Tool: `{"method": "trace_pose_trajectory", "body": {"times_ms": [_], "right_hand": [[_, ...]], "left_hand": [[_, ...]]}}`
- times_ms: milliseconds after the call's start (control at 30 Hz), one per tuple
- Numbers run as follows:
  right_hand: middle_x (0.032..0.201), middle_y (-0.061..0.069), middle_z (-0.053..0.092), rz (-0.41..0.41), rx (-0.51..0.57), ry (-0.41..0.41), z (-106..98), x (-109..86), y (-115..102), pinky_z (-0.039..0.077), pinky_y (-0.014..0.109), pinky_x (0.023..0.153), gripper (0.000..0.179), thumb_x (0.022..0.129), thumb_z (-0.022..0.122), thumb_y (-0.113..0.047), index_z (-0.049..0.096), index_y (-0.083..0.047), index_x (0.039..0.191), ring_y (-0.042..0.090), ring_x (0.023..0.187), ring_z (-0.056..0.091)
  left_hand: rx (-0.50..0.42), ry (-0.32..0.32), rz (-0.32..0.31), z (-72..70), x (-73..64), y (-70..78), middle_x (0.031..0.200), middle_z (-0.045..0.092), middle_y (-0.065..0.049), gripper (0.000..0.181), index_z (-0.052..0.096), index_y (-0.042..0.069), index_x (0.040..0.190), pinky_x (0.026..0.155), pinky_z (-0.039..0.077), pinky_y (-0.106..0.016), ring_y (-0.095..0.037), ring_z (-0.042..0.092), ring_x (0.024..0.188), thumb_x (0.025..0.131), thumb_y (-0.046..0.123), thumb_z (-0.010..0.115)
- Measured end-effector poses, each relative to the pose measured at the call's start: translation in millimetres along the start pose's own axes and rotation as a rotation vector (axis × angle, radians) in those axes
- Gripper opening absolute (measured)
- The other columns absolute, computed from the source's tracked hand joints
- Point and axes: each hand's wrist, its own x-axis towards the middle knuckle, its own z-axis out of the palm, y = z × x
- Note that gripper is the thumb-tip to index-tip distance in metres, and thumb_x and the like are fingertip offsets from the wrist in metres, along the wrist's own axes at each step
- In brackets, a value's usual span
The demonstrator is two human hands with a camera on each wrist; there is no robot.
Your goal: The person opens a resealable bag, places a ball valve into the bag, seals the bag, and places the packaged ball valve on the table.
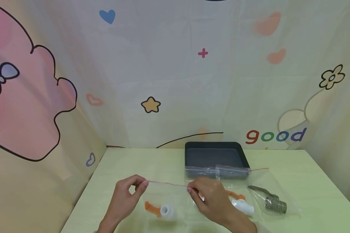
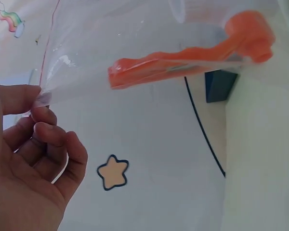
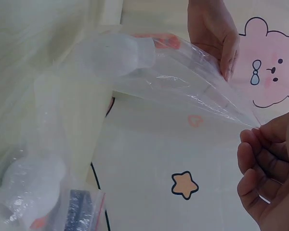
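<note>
My left hand (image 1: 125, 195) pinches one top corner of a clear zip bag (image 2: 82, 72) between thumb and forefinger. At the opposite corner, the thumb and forefinger of my right hand (image 1: 213, 200) pinch the same bag. Its thin red seal line (image 1: 166, 183) stretches almost straight between the two hands, and the bag hangs below it. Low in the bag lies an item with an orange ribbed handle (image 2: 168, 70) and a whitish cylindrical part (image 1: 167, 211). In the right wrist view the whitish part (image 3: 111, 55) shows through the plastic.
Right of my hands lie two more clear bags, one with an orange and white item (image 1: 243, 207), one with a dark grey-green item (image 1: 275, 205). Behind them a dark rectangular tray (image 1: 214, 155) stands near the printed backdrop (image 1: 175, 81); bag tops overlap its front edge.
</note>
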Motion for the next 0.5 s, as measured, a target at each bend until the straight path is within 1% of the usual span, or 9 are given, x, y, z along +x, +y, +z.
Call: {"method": "trace_pose_trajectory", "body": {"times_ms": [100, 167, 267, 367, 433, 500], "right_hand": [[0.074, -0.009, 0.064, 0.034, -0.016, -0.032, 8.5, -3.6, 5.6, 0.044, 0.01, 0.06, 0.01, 0.087, 0.067, -0.005, 0.068, -0.014, 0.085, -0.004, 0.063, 0.052], [0.073, -0.01, 0.064, 0.078, -0.032, -0.06, 13.6, -5.9, 10.9, 0.043, 0.009, 0.058, 0.01, 0.086, 0.068, -0.005, 0.068, -0.014, 0.084, -0.005, 0.062, 0.05], [0.069, -0.012, 0.061, 0.149, -0.063, -0.107, 18.5, -6.3, 19.5, 0.039, 0.009, 0.055, 0.01, 0.087, 0.069, -0.007, 0.068, -0.015, 0.082, -0.006, 0.06, 0.046], [0.067, -0.011, 0.06, 0.201, -0.096, -0.155, 20.0, -2.2, 28.0, 0.038, 0.011, 0.054, 0.009, 0.089, 0.069, -0.01, 0.068, -0.015, 0.082, -0.005, 0.058, 0.045], [0.068, -0.01, 0.061, 0.227, -0.119, -0.187, 20.2, 2.2, 33.4, 0.039, 0.013, 0.053, 0.008, 0.09, 0.068, -0.011, 0.069, -0.015, 0.083, -0.003, 0.057, 0.047], [0.071, -0.007, 0.065, 0.238, -0.141, -0.213, 20.7, 6.4, 38.7, 0.041, 0.015, 0.054, 0.006, 0.09, 0.068, -0.012, 0.071, -0.013, 0.085, 0.0, 0.059, 0.052]], "left_hand": [[0.018, -0.038, -0.039, 2.7, 2.3, -10.6, 0.07, 0.059, 0.014, 0.007, 0.069, 0.023, 0.086, 0.065, 0.048, -0.022, -0.002, 0.055, 0.067, 0.093, 0.019, 0.068], [0.034, -0.053, -0.06, 5.6, 4.3, -17.8, 0.071, 0.06, 0.015, 0.006, 0.07, 0.024, 0.087, 0.065, 0.048, -0.021, -0.001, 0.056, 0.067, 0.093, 0.02, 0.068], [0.058, -0.049, -0.048, 10.2, 9.0, -26.0, 0.073, 0.061, 0.016, 0.006, 0.07, 0.023, 0.088, 0.064, 0.05, -0.021, 0.0, 0.056, 0.068, 0.092, 0.019, 0.069], [0.071, -0.03, -0.014, 13.7, 15.2, -31.1, 0.075, 0.061, 0.015, 0.005, 0.071, 0.019, 0.088, 0.064, 0.051, -0.021, 0.0, 0.056, 0.069, 0.092, 0.015, 0.069], [0.079, -0.027, 0.0, 15.4, 19.6, -33.8, 0.076, 0.062, 0.014, 0.005, 0.072, 0.017, 0.09, 0.065, 0.051, -0.021, 0.0, 0.056, 0.07, 0.091, 0.014, 0.069], [0.08, -0.04, -0.006, 16.9, 23.6, -36.3, 0.078, 0.063, 0.014, 0.005, 0.072, 0.016, 0.091, 0.066, 0.052, -0.021, 0.0, 0.056, 0.071, 0.092, 0.014, 0.068]]}}
